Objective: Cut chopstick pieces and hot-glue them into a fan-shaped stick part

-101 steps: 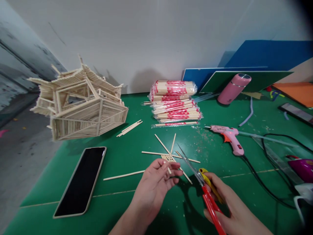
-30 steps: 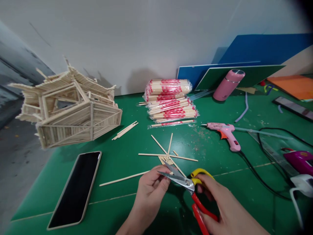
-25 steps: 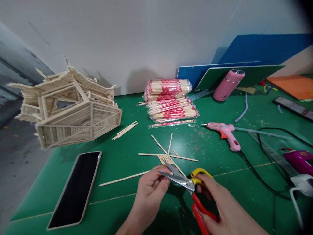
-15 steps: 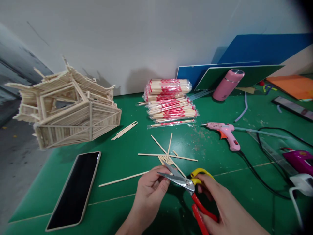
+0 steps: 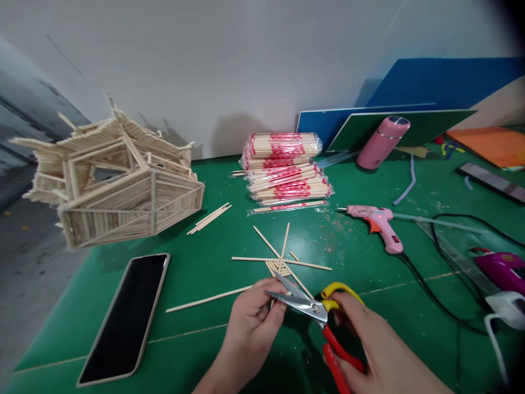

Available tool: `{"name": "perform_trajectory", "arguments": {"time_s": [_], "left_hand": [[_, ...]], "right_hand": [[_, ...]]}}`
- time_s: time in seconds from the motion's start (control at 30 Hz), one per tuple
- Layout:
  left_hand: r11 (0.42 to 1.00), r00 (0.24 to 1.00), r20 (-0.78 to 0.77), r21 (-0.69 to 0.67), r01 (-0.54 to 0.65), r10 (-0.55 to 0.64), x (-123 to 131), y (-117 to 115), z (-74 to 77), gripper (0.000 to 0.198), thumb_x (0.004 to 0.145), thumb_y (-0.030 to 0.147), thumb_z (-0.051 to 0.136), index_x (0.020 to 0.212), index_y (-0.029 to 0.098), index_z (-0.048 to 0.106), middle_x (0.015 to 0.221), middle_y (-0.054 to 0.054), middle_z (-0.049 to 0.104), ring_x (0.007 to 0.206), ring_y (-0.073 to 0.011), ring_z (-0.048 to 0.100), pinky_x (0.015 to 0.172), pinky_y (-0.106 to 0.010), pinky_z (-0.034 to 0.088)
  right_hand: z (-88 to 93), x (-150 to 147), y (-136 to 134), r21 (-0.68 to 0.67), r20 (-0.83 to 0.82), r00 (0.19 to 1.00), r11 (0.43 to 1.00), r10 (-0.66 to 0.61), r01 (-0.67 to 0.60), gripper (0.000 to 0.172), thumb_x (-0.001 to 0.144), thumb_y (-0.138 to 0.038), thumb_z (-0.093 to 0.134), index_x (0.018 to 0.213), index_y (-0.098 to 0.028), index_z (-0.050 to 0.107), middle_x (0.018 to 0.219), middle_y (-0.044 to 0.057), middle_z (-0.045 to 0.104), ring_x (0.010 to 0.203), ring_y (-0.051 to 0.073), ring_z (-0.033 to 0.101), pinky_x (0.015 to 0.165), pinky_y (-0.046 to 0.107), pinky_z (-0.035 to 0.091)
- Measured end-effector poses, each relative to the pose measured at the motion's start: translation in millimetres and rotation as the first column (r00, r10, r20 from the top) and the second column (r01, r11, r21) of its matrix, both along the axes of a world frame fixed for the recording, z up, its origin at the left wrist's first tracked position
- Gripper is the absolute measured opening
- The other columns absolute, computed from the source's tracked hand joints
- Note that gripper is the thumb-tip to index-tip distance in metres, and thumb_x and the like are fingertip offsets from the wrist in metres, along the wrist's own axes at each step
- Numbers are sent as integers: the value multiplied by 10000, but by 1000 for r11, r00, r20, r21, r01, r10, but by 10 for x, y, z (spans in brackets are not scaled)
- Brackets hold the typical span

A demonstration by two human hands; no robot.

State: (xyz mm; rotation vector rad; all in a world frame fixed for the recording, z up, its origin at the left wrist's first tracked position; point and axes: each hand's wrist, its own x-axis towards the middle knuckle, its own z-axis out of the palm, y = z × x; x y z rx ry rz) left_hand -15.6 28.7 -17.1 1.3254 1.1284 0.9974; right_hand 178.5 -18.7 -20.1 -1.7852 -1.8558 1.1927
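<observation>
My right hand (image 5: 359, 334) grips scissors (image 5: 315, 310) with one yellow and one red handle, their blades parted. A thin wooden stick (image 5: 205, 301) is pinched in my left hand (image 5: 256, 317); its long end sticks out to the left, and its short end lies between the blades by my fingertips. Just beyond the blades, several sticks cross over a small frame of short sticks (image 5: 278, 267) on the green table. A short cut piece (image 5: 294, 255) lies beside them.
A wooden stick model (image 5: 123, 186) stands at the left, behind a phone (image 5: 125, 320). Packs of wrapped chopsticks (image 5: 287, 169) lie at the back. On the right are a pink glue gun (image 5: 383, 224) with its cable, a pink bottle (image 5: 383, 142) and a purple device (image 5: 502, 268).
Both hands, the stick and the scissors stay almost where they were. The scissors have shifted very slightly to the right and down.
</observation>
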Motion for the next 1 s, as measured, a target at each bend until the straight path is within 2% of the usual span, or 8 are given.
{"name": "perform_trajectory", "arguments": {"time_s": [0.2, 0.37, 0.5, 0.73, 1.0], "left_hand": [[999, 999, -42, 48, 18, -15, 6, 17, 20, 145, 719, 112, 519, 744, 167, 651, 764, -44, 624, 710, -132, 590, 664, -206, 479], [998, 998, -53, 54, 30, -27, 9, 16, 18, 161, 730, 107, 513, 763, 174, 656, 780, -44, 636, 716, -137, 599, 658, -209, 481], [997, 997, -72, 68, 42, -37, 3, 9, 13, 166, 733, 106, 513, 768, 176, 660, 798, -47, 648, 732, -141, 604, 668, -211, 482], [992, 995, -92, 119, 49, -39, 9, 11, -1, 173, 736, 90, 512, 778, 183, 652, 828, -33, 658, 750, -126, 607, 670, -183, 474], [985, 988, -139, 152, 84, -63, -21, 34, 28, 199, 737, 72, 516, 784, 196, 664, 816, -18, 665, 725, -110, 601, 673, -172, 463]], "right_hand": [[10, 4, -1, -34, 37, 999, 999, 8, -6, 528, 666, -297, 571, 1163, -209, 419, 1081, 109, 555, 959, 262, 531, 815, 403, 446], [62, -24, 5, -60, 43, 999, 998, 32, -29, 466, 665, -305, 557, 1106, -196, 454, 994, 116, 588, 859, 255, 568, 729, 384, 478], [102, -50, 14, -88, 73, 997, 996, 38, -32, 430, 675, -336, 529, 1074, -186, 472, 1005, 140, 581, 808, 258, 581, 658, 366, 489], [162, -76, 34, -147, 48, 997, 988, 59, -51, 399, 683, -265, 500, 1067, -169, 445, 905, 100, 593, 761, 206, 590, 613, 277, 478], [94, -88, 16, -108, 34, 997, 992, 63, -59, 394, 656, -208, 498, 1045, -177, 439, 891, 81, 602, 731, 182, 588, 628, 260, 462]]}}
